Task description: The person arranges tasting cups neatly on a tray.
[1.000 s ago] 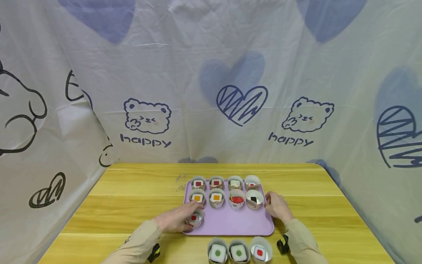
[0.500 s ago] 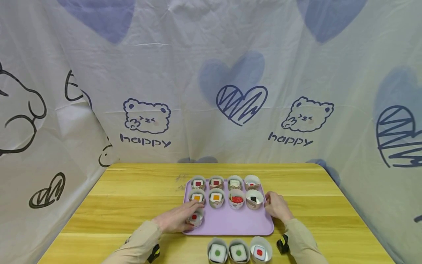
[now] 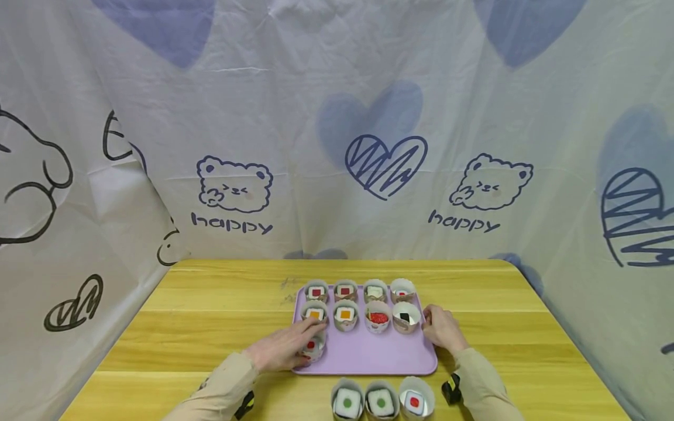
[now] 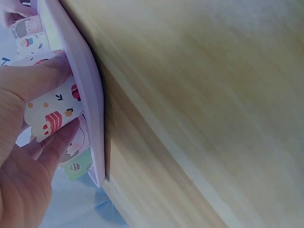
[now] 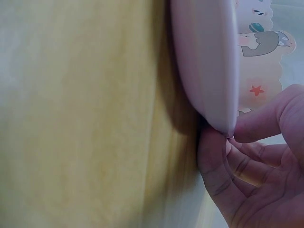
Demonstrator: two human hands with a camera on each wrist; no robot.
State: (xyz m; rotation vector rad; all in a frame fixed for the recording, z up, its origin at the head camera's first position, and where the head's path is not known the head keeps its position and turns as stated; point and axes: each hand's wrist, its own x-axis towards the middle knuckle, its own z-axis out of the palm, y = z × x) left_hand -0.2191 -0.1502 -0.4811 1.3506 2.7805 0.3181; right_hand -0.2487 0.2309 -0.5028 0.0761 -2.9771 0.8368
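Note:
A paper cup [image 3: 316, 352] with a white piece with a red centre in it stands at the left front of the lilac tray [image 3: 376, 354]. My left hand [image 3: 279, 349] grips this cup between thumb and fingers; cherries and cake are printed on its wall [image 4: 52, 107] in the left wrist view. At the tray's right edge is my right hand [image 3: 445, 329], pinching the rim with the thumb above and a finger underneath, as the right wrist view shows. Behind the gripped cup, a cup with an orange-topped white piece [image 3: 315, 314] is partly covered by my left fingers.
Two rows of paper cups with sushi-like pieces fill the tray's back half, among them a red-topped one [image 3: 378, 318] and a black-centred one [image 3: 405, 318]. In front of the tray, three more cups, one red-dotted [image 3: 416, 400], line the wooden table [image 3: 221, 310]. A printed curtain [image 3: 305, 117] hangs behind.
The cup in my left hand has shifted very slightly away from the tray's front edge, toward the row behind it. The right hand keeps its place on the rim.

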